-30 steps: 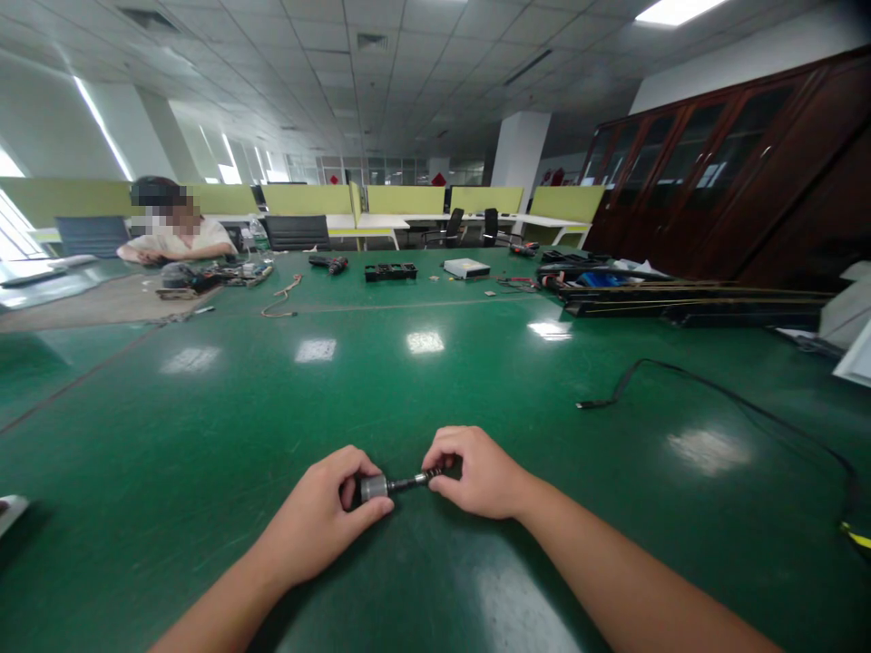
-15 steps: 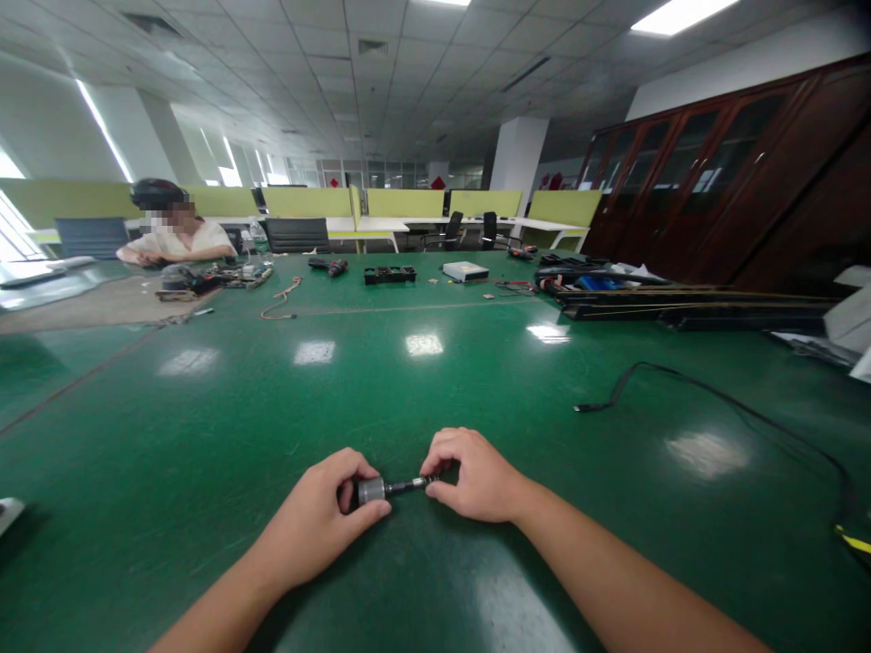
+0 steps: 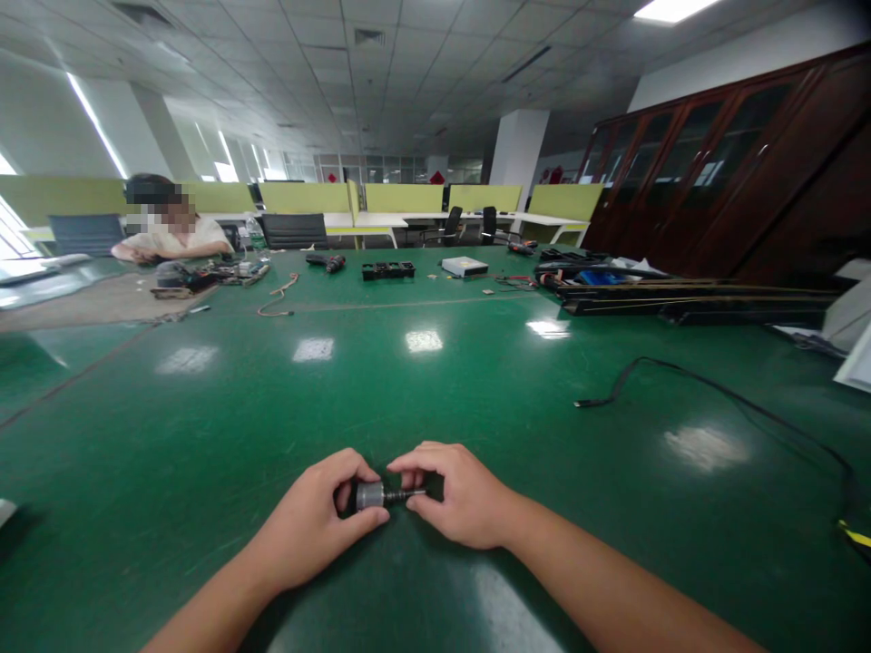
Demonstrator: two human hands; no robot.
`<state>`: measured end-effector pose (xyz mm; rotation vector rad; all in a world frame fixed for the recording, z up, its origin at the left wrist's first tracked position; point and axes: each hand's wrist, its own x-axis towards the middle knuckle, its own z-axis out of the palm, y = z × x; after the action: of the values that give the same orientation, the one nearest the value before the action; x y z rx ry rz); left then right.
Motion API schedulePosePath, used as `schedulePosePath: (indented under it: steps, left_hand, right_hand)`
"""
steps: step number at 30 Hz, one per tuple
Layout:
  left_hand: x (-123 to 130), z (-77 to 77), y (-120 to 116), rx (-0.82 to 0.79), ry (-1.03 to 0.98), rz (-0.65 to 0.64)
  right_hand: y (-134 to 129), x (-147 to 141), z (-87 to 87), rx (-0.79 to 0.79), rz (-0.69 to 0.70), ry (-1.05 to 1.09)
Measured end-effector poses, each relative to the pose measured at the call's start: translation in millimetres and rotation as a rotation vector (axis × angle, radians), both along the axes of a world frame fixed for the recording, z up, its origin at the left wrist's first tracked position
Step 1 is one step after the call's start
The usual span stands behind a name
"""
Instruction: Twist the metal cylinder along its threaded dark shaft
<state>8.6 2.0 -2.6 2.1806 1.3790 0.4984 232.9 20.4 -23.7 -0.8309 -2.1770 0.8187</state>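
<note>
With its long axis running almost level from left to right across the view, the cylinder (image 3: pixel 369 495) sits in the fingers of the left hand (image 3: pixel 309 517), thumb along the near side and index finger over the far side. Those fingers are narrow, closed on the cylinder's body, so the left hand is clearly the nearer one to it.

From the cylinder's right end, a thin shaft (image 3: pixel 396 496) points out past the left fingertips towards the right hand (image 3: pixel 469 494). Ridges or coils show on the shaft close to the cylinder; they are too small to say which.

The right fingers are partly open: the index fingertip is on the far side of the shaft, the thumb on the near side by its free end, with a visible gap between the two. The shaft's free end lies beside the thumb, but whether they touch cannot be told. The curled fingers behind hide some of that space, and nothing can be made out in them.

Below both sets of fingers is the green table (image 3: pixel 435 399). Well apart from the right fingers, beyond them and to the right, lies a black cable (image 3: pixel 593 403).
</note>
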Motion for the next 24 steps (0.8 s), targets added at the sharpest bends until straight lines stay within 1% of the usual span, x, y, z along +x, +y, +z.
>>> schedulePosePath:
  steps: [3,11,19,24]
  left_hand:
    - [0.2,0.2,-0.3,0.001,0.011,0.000]
    - [2.2,3.4,-1.1,-0.017,0.067,-0.014]
    - [3.7,3.3,-3.0,0.002,0.096,-0.018]
    - [5.8,3.6,-2.0,-0.004,0.083,-0.006]
  right_hand:
    - [0.3,-0.1,0.6,-0.004,-0.008,-0.015]
    - [-0.5,-1.8,2.0,0.066,-0.014,-0.120]
    - [0.7,-2.8,-2.5,0.082,0.022,-0.138]
    - [0.8,-2.3,-2.5,0.071,0.007,-0.144]
